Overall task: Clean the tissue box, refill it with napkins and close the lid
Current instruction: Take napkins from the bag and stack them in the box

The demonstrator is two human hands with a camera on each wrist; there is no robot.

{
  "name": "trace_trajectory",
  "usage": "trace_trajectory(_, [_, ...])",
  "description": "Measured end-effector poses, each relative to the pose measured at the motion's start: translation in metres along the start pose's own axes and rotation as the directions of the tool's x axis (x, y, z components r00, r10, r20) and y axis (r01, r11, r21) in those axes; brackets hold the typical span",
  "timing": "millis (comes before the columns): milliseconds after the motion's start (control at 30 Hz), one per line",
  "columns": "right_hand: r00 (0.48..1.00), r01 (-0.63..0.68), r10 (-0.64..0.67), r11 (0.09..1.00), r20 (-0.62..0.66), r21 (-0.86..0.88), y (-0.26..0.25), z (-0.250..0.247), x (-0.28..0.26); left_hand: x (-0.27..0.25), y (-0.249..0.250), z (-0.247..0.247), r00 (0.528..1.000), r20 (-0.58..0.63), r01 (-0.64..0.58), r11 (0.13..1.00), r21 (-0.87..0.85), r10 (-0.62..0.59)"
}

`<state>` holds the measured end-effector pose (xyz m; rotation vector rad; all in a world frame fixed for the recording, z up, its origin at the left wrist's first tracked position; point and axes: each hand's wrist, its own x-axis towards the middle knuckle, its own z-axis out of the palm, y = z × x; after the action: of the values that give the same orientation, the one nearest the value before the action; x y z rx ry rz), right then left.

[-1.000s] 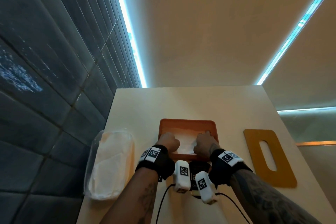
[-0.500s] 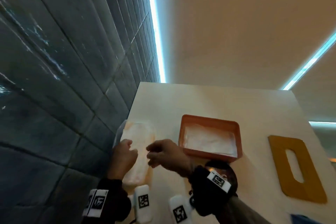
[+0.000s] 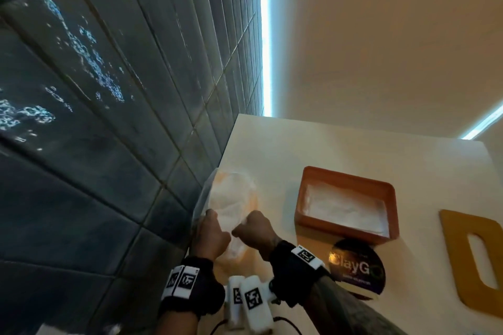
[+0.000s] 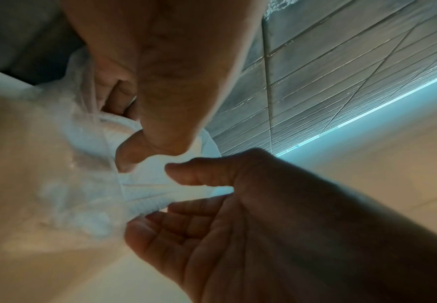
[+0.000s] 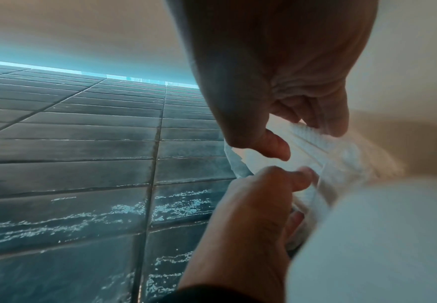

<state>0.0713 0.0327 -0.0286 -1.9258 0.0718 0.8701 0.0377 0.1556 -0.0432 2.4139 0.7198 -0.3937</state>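
The open orange tissue box [image 3: 345, 180] stands on the table with white napkins [image 3: 343, 207] lying flat inside. Left of it, by the wall, lies a clear plastic pack of napkins [image 3: 231, 198]. Both hands are at its near end. My left hand [image 3: 212, 231] grips the plastic wrapper [image 4: 69, 164]. My right hand [image 3: 253, 228] pinches a bunch of white napkins [image 4: 155, 192] between thumb and fingers at the pack's opening; the right wrist view shows the same pinch on the napkins [image 5: 329, 155]. The yellow slotted lid [image 3: 451, 253] lies flat, right of the box.
A dark tiled wall [image 3: 109, 117] runs close along the table's left edge. A round black "ClayGo" disc [image 3: 356, 266] lies just in front of the box. Bare cream table [image 3: 326, 144] stretches behind the box and pack.
Both hands left the tissue box and moved left to the napkin pack, then took hold of it. The head view swung left toward the wall.
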Motion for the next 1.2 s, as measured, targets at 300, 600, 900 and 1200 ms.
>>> trace_trajectory(300, [0.995,-0.086,0.094,0.982,-0.041,0.166,0.003,0.002,0.015,-0.005,0.001,0.003,0.999,-0.042,-0.016,0.999,0.035,0.018])
trace_trajectory(600, [0.99,-0.141,0.142,0.932,0.023,0.335,-0.003,-0.002,0.02,-0.014,0.004,-0.015,1.0,-0.007,0.0,0.989,-0.151,-0.001])
trace_trajectory(900, [0.979,-0.204,0.164,0.737,0.122,0.645,-0.003,-0.009,0.015,-0.007,0.007,-0.029,0.984,0.072,0.177,0.834,-0.523,-0.163])
trace_trajectory(1200, [0.935,-0.267,-0.027,0.598,0.352,0.755,-0.003,-0.013,0.007,-0.001,0.007,-0.03,0.962,0.21,0.274,0.66,-0.699,-0.176])
